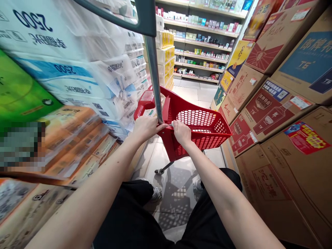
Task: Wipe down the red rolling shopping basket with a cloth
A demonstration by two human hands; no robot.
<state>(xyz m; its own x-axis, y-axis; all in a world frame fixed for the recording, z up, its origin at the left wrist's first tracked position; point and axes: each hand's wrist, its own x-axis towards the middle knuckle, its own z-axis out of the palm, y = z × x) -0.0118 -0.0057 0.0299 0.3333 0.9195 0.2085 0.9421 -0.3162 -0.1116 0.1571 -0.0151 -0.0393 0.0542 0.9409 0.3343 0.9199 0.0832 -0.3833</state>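
The fingers of the left hand (146,128) curl down over red plastic at the foot of an upright silvery metal pole (153,69), the thumb laid across toward the other hand. The fingers of the right hand (182,133) are bunched in a fist just beside it; I cannot tell what either set closes on, as the undersides are hidden. Both hands are at the near end of a red plastic basket with hexagonal holes (190,106), which stands above the pale tiled floor (160,185) between black-trousered legs. The pole rises to a dark grey plastic handle (146,19). White plastic-wrapped packages (103,76) are piled to the left, brown cardboard boxes (282,166) to the right; shelves of small boxed goods (202,38) stand beyond.
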